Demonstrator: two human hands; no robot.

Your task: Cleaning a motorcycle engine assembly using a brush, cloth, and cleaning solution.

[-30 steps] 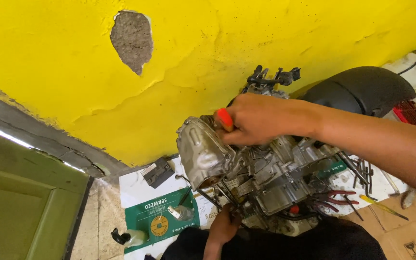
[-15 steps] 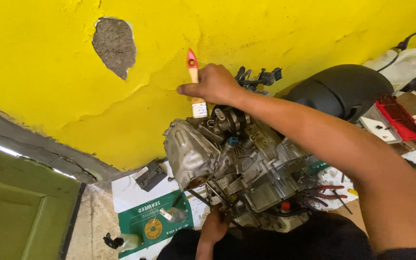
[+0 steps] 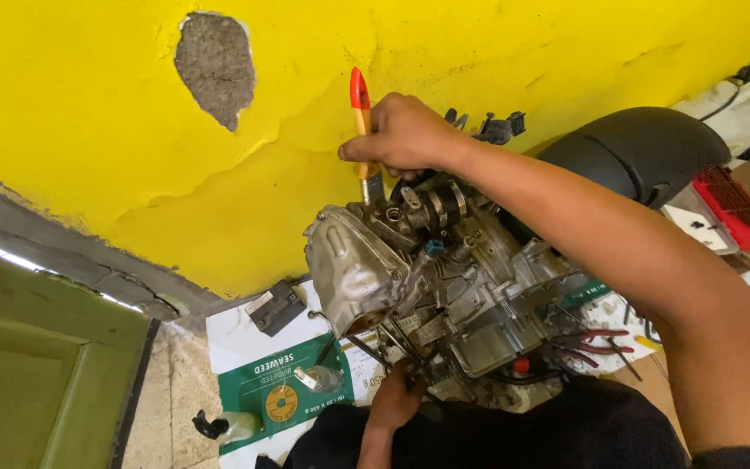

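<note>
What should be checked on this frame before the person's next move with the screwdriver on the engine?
1. Right hand grips the screwdriver handle: ok.
2. Screwdriver upright over the engine top: ok.
3. Tip seated in a fastener: cannot tell, hidden.
4. Left hand on the engine's lower edge: ok.
5. Engine rests stably: cannot tell; its base is hidden.
6. Loose pliers and wires lie close beside the engine: not ok.
</note>
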